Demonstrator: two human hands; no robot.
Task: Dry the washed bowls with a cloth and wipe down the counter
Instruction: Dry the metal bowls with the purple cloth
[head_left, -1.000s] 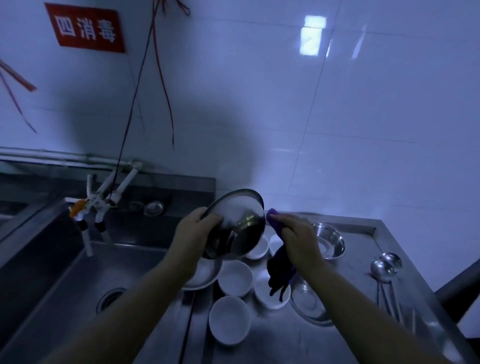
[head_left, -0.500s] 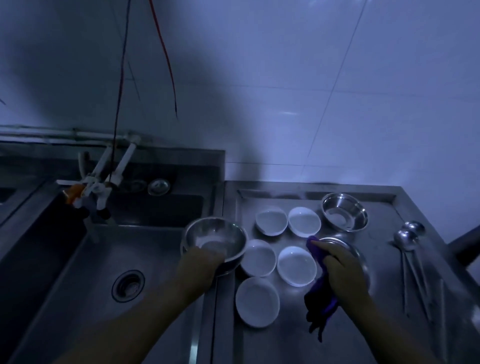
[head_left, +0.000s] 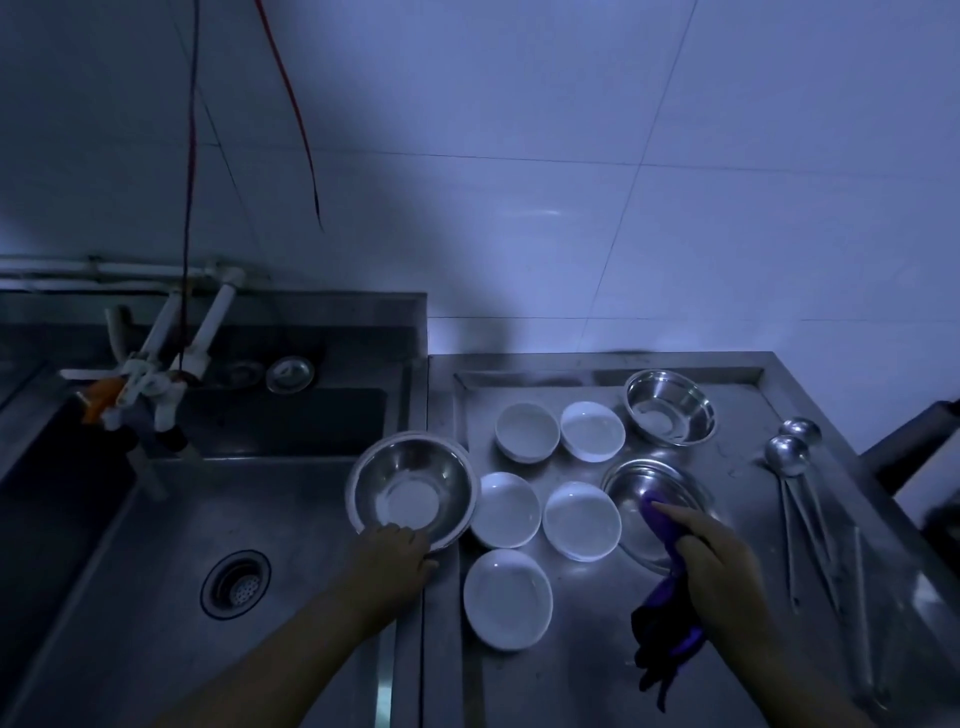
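The left hand is gripping the near rim of a large steel bowl, fingers curled over its edge; the bowl is sitting upright on the ridge between the sink and the counter, at about 9 o'clock from the cluster of white bowls. The right hand is clutching a purple cloth, its fingers closed around the fabric, and is pressing the cloth's upper end into a shallow steel dish lying at 3 o'clock from the white bowls; the rest of the cloth is hanging down toward 6 o'clock over the counter.

Five white bowls are standing upright on the counter: two at the back, two in the middle row, and one nearest the person at 6 o'clock. A smaller steel bowl is resting at 1 o'clock, near the back edge. Two steel ladles are lying at 3 o'clock beyond the dish, handles pointing toward 6 o'clock. The taps are jutting over the sink at 10 o'clock
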